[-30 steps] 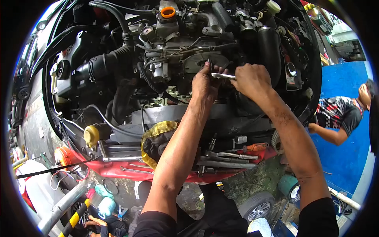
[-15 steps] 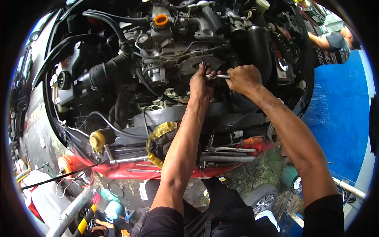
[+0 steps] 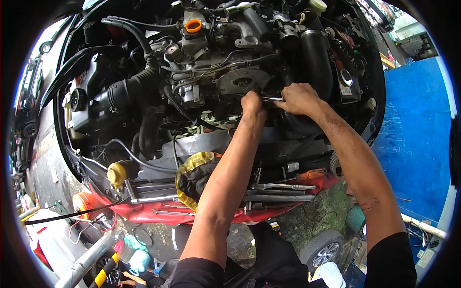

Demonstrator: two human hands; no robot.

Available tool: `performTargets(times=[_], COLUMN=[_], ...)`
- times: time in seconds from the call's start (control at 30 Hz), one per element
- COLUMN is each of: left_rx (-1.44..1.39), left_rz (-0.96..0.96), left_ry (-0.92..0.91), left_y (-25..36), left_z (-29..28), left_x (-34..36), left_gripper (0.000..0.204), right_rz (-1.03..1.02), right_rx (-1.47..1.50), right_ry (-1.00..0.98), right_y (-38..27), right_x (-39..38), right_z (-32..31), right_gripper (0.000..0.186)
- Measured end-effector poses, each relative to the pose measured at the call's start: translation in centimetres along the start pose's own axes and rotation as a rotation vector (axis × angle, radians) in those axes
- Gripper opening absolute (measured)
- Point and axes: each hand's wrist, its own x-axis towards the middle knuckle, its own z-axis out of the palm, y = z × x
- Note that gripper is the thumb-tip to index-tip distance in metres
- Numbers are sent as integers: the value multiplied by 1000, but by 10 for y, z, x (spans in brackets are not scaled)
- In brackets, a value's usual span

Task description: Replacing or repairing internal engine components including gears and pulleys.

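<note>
In the open engine bay, my right hand (image 3: 298, 98) is closed around the handle of a silver wrench (image 3: 274, 99). My left hand (image 3: 252, 102) is curled at the wrench's other end, its fingertips turned down and largely hidden. Just above and left of my hands is a round grey metal plate (image 3: 243, 82) with a hole in its middle, on the front of the engine (image 3: 204, 65). What the wrench's head meets lies out of sight behind my left hand.
A red cloth (image 3: 144, 215) drapes the car's front edge. Along it lie a ratchet (image 3: 278, 186), an orange-handled tool (image 3: 312, 174), a yellow-and-black cloth bundle (image 3: 192, 180) and several wrenches. A wheel (image 3: 322, 249) lies on the floor. A black hose (image 3: 317, 62) runs right of my hands.
My left hand has moved down and slightly right, off the round plate, with its fingers now turned downward. My right hand still grips the wrench. The person at the far right has left view.
</note>
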Motion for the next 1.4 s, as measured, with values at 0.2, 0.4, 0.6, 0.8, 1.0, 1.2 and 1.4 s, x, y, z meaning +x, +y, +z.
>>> performTargets(times=[0.2, 0.4, 0.6, 0.8, 1.0, 1.2, 1.4], left_rx=[1300, -84, -60, 273, -69, -61, -213], left_rz=[408, -103, -82, 26, -33, 12, 168], left_ry=[-16, -43, -28, -77, -12, 245, 454], left_y=[-2, -4, -4, -11, -1, 23, 53], left_z=[-16, -3, -2, -10, -2, -20, -22], left_x=[26, 12, 9, 37, 5, -23, -22], left_gripper=[31, 27, 25, 25, 24, 30, 33], right_rz=[-108, 6, -13, -24, -21, -128, -99], right_rx=[-395, -353, -272, -220, -263, -207, 60], right_ry=[96, 4, 38, 98, 24, -22, 51], right_y=[-42, -33, -23, -14, -22, -46, -68], right_x=[1, -2, 3, 6, -1, 4, 33], right_z=[-8, -10, 3, 13, -3, -2, 23], right_gripper=[12, 29, 27, 32, 31, 29, 29])
